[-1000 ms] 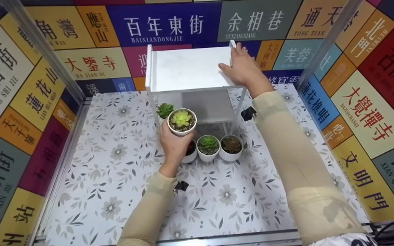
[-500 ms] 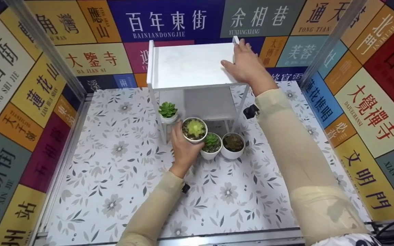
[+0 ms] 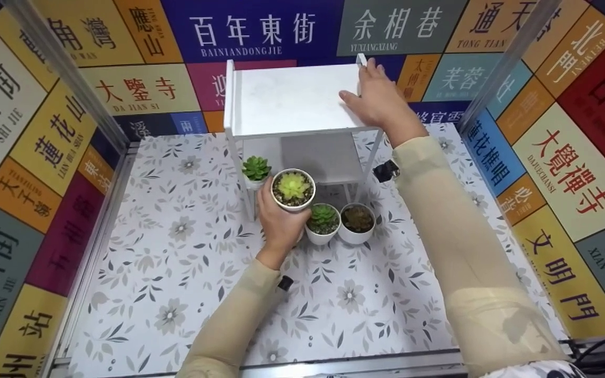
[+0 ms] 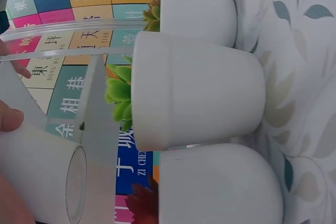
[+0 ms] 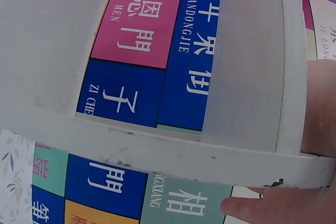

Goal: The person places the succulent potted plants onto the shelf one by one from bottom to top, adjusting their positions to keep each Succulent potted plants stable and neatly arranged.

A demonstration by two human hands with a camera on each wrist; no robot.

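My left hand [image 3: 281,223] grips a small white pot with a yellow-green succulent [image 3: 293,189], raised in front of the shelf. The left wrist view shows the thumb across this held pot [image 4: 42,166]. My right hand [image 3: 378,102] rests on the right edge of the white two-tier shelf [image 3: 292,100], thumb spread over its top board. A bright green succulent [image 3: 256,169] sits at the left of the lower tier. In front stand a pot with a green succulent [image 3: 323,223], a brownish one [image 3: 356,223] and a dark red one [image 4: 220,187], the last hidden behind my left hand in the head view.
The floral-patterned tabletop [image 3: 176,273] spreads around the shelf. Colourful panels with Chinese lettering [image 3: 250,31] wall in the back and sides, with metal posts [image 3: 79,79] at the corners. Black cables [image 3: 604,354] lie at the lower right.
The left hand with its pot has moved right and a little down, then slightly back up and left. The lower-tier succulent shows more fully. The right hand stays on the shelf's edge.
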